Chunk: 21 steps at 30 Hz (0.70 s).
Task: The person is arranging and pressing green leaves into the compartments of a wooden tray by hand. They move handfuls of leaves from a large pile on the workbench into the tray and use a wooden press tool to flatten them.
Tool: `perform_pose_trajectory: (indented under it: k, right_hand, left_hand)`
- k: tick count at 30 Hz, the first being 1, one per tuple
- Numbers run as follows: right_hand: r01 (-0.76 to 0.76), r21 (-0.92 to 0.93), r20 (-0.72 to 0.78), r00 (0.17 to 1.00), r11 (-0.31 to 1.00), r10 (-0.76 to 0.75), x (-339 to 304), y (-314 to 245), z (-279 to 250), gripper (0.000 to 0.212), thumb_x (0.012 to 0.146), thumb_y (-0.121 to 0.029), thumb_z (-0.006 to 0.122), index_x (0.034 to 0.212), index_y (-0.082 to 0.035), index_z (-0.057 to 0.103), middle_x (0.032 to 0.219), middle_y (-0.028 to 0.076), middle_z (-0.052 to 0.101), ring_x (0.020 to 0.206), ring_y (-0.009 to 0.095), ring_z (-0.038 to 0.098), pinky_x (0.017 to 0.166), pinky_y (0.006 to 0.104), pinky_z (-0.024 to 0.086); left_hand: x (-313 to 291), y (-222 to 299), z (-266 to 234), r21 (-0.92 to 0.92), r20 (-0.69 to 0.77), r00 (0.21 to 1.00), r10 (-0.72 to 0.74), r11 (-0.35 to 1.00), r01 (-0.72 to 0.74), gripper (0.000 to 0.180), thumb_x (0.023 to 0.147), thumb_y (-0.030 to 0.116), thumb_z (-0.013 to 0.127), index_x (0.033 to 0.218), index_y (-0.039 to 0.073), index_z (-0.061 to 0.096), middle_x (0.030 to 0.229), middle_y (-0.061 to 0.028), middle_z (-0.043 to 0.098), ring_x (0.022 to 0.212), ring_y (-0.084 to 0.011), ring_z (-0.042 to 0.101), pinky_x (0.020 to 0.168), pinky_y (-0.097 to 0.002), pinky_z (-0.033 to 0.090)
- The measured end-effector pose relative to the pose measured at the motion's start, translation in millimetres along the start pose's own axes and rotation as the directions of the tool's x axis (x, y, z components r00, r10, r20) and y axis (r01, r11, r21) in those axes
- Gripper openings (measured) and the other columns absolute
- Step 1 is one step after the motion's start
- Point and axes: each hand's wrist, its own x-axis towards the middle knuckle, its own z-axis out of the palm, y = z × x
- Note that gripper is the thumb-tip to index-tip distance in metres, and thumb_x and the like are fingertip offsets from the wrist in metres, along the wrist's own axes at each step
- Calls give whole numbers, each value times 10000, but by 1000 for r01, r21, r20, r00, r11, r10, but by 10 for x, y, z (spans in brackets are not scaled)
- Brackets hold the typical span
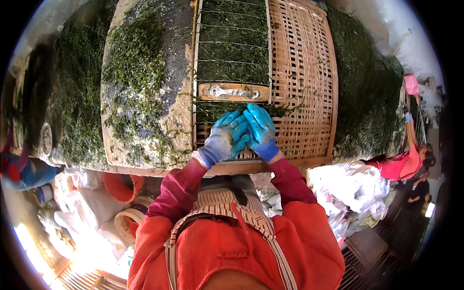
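Observation:
Side by side, my left hand (224, 136) and my right hand (261, 129) rest at the near end of a slatted frame (195, 63). Both wear blue-coated gloves with purple-blue cuffs. Their fingers stretch forward and lie flat, while the thumbs meet between them; whether anything is under the palms is hidden. Dark green shredded leaves (232, 46) fill the frame's sections, and some lie loose just ahead of my fingertips. Across the frame, beyond my hands, sits a wooden block with a metal handle (234, 92). The frame lies on a woven bamboo tray (304, 72).
A stone-like slab (176, 116) with scattered green leaves is at left. A large green heap (360, 82) rises at right. Below the work surface stand a red bucket (123, 187) and white sacks (348, 188). A person in red (401, 164) is at far right, another person in blue (31, 171) at far left.

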Motion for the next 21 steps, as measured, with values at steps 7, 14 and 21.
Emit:
perform_pose_trajectory:
  k: [7, 14, 21]
  right_hand:
    - [42, 1, 393, 919, 999, -39, 408, -291, 539, 464, 990, -299, 571, 1414, -115, 616, 1553, 52, 525, 1511, 303, 361, 1276, 525, 180]
    - [319, 156, 174, 923, 935, -344, 555, -102, 158, 469, 849, -186, 747, 1304, -89, 685, 1408, 115, 611, 1364, 356, 529, 1163, 528, 429]
    - [488, -125, 330, 841, 864, -427, 474, -277, 657, 727, 864, 1, 673, 1527, -227, 478, 1651, 72, 370, 1531, 306, 331, 1273, 479, 301]
  left_hand:
    - [-271, -87, -589, -102, -460, 879, -124, 991, 87, 429, 863, 39, 636, 1290, 70, 656, 1351, -166, 649, 1248, -380, 612, 1116, -505, 474]
    - [-899, -443, -907, -23, -656, 708, -260, 945, 326, 426, 914, -37, 566, 1330, 14, 647, 1351, -164, 666, 1279, -361, 611, 1091, -442, 477]
    - [-975, -392, -870, -18, -686, 649, -329, 899, 438, 356, 944, -2, 570, 1284, 28, 670, 1305, -187, 677, 1237, -386, 631, 1051, -449, 502]
